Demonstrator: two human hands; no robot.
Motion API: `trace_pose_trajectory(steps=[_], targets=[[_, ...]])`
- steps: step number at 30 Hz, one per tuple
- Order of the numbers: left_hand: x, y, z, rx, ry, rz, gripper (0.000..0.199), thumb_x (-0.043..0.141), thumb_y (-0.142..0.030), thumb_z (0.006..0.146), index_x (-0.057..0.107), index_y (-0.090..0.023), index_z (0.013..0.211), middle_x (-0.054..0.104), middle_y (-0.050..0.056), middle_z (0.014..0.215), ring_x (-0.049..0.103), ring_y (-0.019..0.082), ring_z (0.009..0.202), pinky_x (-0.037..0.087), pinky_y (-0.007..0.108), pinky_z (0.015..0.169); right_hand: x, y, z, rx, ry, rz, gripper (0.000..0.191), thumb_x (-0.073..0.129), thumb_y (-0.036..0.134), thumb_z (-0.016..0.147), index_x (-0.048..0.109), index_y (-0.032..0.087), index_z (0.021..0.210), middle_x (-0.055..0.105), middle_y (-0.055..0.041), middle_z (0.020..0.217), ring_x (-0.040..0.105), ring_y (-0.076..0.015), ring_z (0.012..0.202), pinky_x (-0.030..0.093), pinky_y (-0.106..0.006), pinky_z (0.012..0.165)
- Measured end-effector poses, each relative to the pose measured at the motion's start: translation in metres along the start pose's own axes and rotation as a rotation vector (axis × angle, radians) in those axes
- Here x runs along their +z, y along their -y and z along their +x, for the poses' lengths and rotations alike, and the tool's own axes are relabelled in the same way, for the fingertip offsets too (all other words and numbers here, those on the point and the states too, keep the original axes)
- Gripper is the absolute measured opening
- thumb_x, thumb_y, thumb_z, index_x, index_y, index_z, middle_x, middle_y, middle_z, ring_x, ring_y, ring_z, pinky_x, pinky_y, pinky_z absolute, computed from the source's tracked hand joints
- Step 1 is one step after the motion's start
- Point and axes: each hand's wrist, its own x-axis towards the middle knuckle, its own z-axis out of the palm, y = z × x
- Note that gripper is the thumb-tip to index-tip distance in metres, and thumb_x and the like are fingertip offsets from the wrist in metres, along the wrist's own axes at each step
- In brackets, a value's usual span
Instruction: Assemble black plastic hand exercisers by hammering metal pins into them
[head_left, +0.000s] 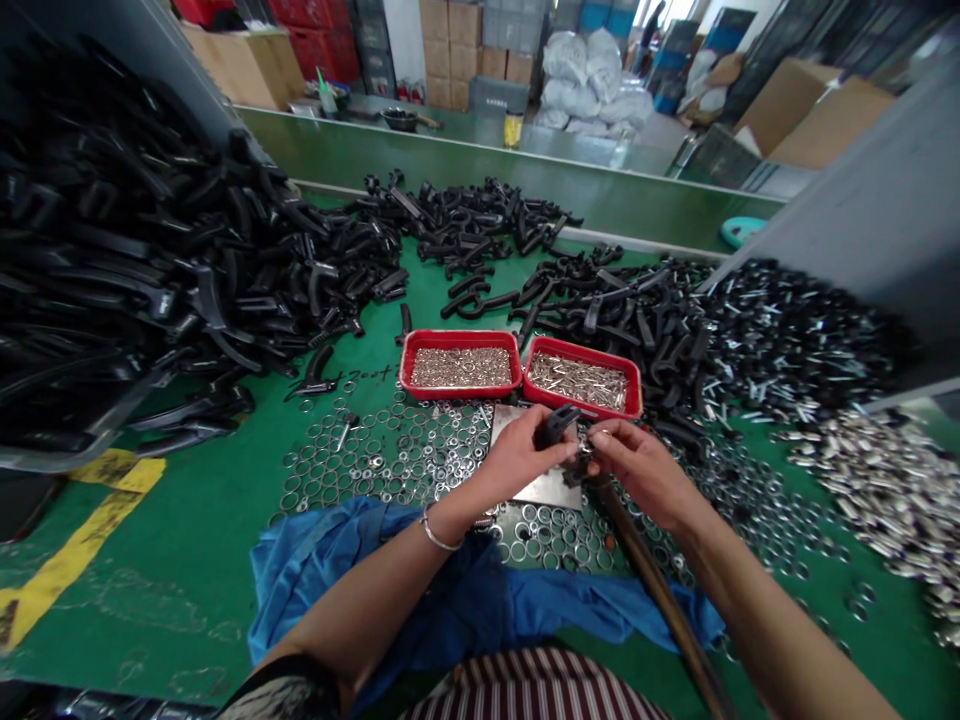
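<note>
My left hand (517, 455) is shut on a black plastic part (559, 425), holding it above a flat steel plate (534, 490). My right hand (637, 470) pinches a small metal fitting (592, 438) against that black part, and the fingers partly hide it. A long brown wooden handle (652, 580) runs from just below my right hand toward the bottom edge. Two red trays stand just beyond my hands, one of small metal pieces (460, 342) and one of metal pins (583, 350). Many steel rings (382, 460) lie scattered on the green bench (176, 590) near my left hand.
Large heaps of black plastic parts (150, 240) fill the left and far side of the bench. Metal pins (885, 490) lie heaped at right. A blue cloth (375, 590) lies over my lap. Beyond a green partition (450, 150) stand cartons and sacks.
</note>
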Motion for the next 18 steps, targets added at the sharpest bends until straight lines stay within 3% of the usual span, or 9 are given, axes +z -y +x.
trace_pose_trajectory(steps=[4,6,9,12,18], targets=[[-0.017,-0.008,0.003,0.078,-0.123,0.132,0.038,0.062,-0.027,0.085,0.055,-0.019,0.122,0.063,0.011,0.111,0.060,0.026,0.102,0.046,0.041,0.096,-0.004,0.008,-0.001,-0.258,-0.135,-0.287,0.023,0.071,0.040,0.083,0.062,0.024,0.098,0.066,-0.0012,0.091,0.064,-0.0171,0.077,0.053,-0.033,0.075],[-0.022,-0.011,0.003,0.058,-0.061,0.091,0.049,0.058,-0.022,0.086,0.048,-0.022,0.134,0.063,0.009,0.111,0.062,0.022,0.092,0.049,0.038,0.089,-0.006,0.008,-0.002,-0.262,-0.115,-0.306,0.024,0.069,0.041,0.085,0.062,0.025,0.103,0.068,-0.0026,0.096,0.065,-0.0183,0.081,0.055,-0.035,0.077],[-0.019,-0.011,0.001,-0.037,0.051,-0.011,0.050,0.053,-0.016,0.082,0.048,-0.024,0.131,0.063,0.003,0.089,0.058,0.016,0.070,0.049,0.031,0.069,-0.003,0.003,-0.002,-0.211,-0.123,-0.184,0.030,0.069,0.043,0.085,0.061,0.026,0.108,0.070,-0.0038,0.101,0.067,-0.0197,0.087,0.057,-0.037,0.078],[-0.011,-0.005,0.000,-0.135,0.080,-0.144,0.054,0.051,-0.014,0.078,0.044,-0.023,0.130,0.056,-0.002,0.071,0.053,0.013,0.059,0.043,0.025,0.056,0.010,-0.005,-0.001,-0.173,-0.187,0.000,0.030,0.071,0.044,0.084,0.061,0.026,0.104,0.071,-0.0033,0.098,0.069,-0.0196,0.086,0.058,-0.037,0.079],[-0.001,0.001,0.000,-0.223,0.058,-0.233,0.050,0.050,-0.018,0.078,0.039,-0.024,0.127,0.053,-0.007,0.061,0.051,0.011,0.052,0.041,0.021,0.049,0.044,-0.008,-0.001,-0.222,-0.273,0.112,0.027,0.069,0.041,0.086,0.060,0.026,0.106,0.070,-0.0027,0.097,0.069,-0.0182,0.083,0.055,-0.038,0.085]])
